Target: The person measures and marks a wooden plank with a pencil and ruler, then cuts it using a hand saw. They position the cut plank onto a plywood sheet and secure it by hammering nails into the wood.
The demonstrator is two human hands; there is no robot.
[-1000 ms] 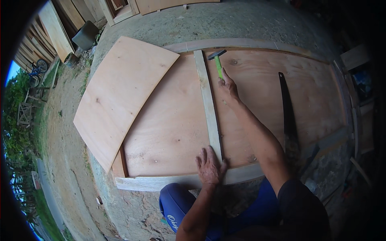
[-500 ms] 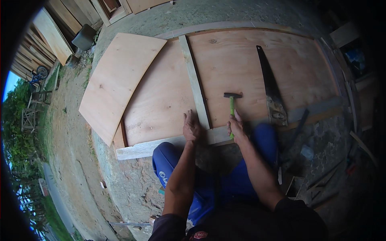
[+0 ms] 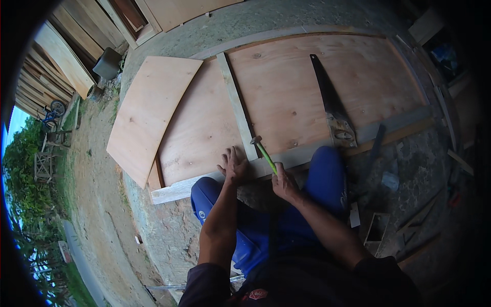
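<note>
A plywood panel [image 3: 286,97] framed with wooden strips lies flat on the ground before me. My right hand [image 3: 284,182] grips the green handle of a hammer [image 3: 267,155]. The hammer's head is at the near end of a cross strip [image 3: 236,105], close to where it meets the near frame rail [image 3: 176,191]; whether it touches the wood I cannot tell. My left hand [image 3: 233,166] rests with spread fingers on the panel and rail, just left of that joint. A handsaw [image 3: 327,92] lies on the panel to the right, its wooden handle toward me.
A loose plywood piece [image 3: 153,112] overlaps the panel's left end. Boards [image 3: 64,56] lean at the upper left beside a grey container [image 3: 107,63]. Wood scraps and a small wooden frame [image 3: 377,227] lie at the lower right. My knees are against the near rail.
My right hand has swung the hammer left and its head is now down by the strip's end. My left hand has turned and spread its fingers on the wood. The view has shifted slightly.
</note>
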